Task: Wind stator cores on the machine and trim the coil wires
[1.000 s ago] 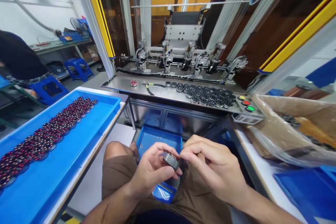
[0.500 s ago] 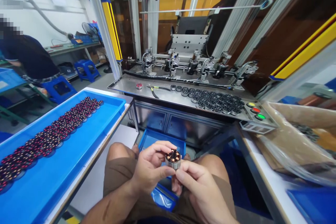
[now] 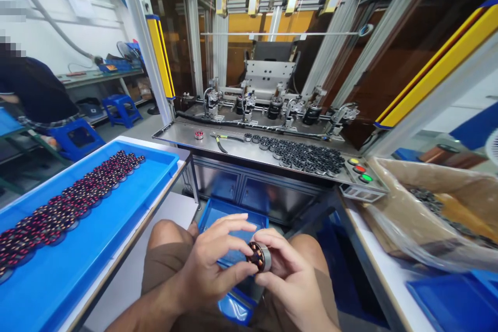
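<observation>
A motor stator (image 3: 258,257), a silver ring with copper windings inside, is held above my lap, tilted so its wound face points left. My right hand (image 3: 290,275) grips the ring from the right, thumb below and fingers over the top. My left hand (image 3: 218,254) touches the wound face with its thumb and a fingertip, the other fingers raised and spread. Black unwound stator cores (image 3: 307,154) lie packed on the metal ledge (image 3: 182,136) ahead. A single red-wound stator (image 3: 199,135) sits at the ledge's left, beside cutting pliers (image 3: 223,139).
On the left stands a blue tray (image 3: 128,207) with rows of wound stators (image 3: 73,199). The winding machine (image 3: 268,78) rises behind the ledge. Push buttons (image 3: 360,169) and a lined cardboard box (image 3: 392,171) are right. A co-worker (image 3: 35,88) sits far left.
The stator has turned from facing up to facing left. My right hand has moved up around its ring, while my left fingers have loosened and spread. The view has shifted slightly.
</observation>
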The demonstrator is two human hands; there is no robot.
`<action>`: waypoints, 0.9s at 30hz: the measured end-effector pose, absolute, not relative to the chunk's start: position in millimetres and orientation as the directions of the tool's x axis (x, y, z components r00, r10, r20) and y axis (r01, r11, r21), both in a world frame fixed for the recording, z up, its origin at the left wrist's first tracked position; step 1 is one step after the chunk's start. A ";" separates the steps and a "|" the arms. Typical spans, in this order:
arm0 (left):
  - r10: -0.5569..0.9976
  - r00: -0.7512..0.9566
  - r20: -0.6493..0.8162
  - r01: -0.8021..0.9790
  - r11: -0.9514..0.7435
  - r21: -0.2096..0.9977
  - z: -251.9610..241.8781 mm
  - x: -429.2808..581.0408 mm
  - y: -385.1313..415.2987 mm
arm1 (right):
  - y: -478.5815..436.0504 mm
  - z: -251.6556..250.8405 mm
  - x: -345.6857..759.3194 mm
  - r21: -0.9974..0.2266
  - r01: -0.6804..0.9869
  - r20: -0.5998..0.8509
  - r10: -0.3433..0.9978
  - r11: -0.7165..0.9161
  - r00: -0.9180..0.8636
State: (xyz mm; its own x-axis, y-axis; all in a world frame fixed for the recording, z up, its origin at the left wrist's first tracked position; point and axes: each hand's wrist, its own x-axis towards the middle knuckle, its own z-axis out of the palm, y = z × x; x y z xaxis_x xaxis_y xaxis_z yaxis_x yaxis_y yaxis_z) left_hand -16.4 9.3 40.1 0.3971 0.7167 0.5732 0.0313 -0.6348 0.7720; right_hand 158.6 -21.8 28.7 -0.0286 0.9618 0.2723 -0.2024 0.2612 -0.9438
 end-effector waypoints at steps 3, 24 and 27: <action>0.739 0.430 0.519 0.081 -0.604 0.793 44.6 -16.2 9.5 | -23.3 33.7 163.4 -0.918 -0.062 0.394 0.919 0.393 -0.019; 0.858 0.464 -0.221 -0.343 0.404 0.848 10.6 25.7 28.0 | -37.8 26.0 168.5 -0.725 0.170 0.669 0.741 0.667 -0.057; 0.910 0.396 -0.121 -0.328 0.263 0.907 10.4 20.2 13.7 | -40.8 25.5 174.0 -0.590 0.381 0.756 0.653 0.712 -0.050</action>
State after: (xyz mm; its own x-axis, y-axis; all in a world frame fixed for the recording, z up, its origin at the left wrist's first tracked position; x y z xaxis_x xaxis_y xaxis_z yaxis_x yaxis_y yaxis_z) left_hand 20.2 13.7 10.4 0.3955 0.9105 -0.1209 -0.3280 0.2630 0.9073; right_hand 174.0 -40.8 25.5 -0.0502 0.6531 0.7556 0.3814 0.7118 -0.5899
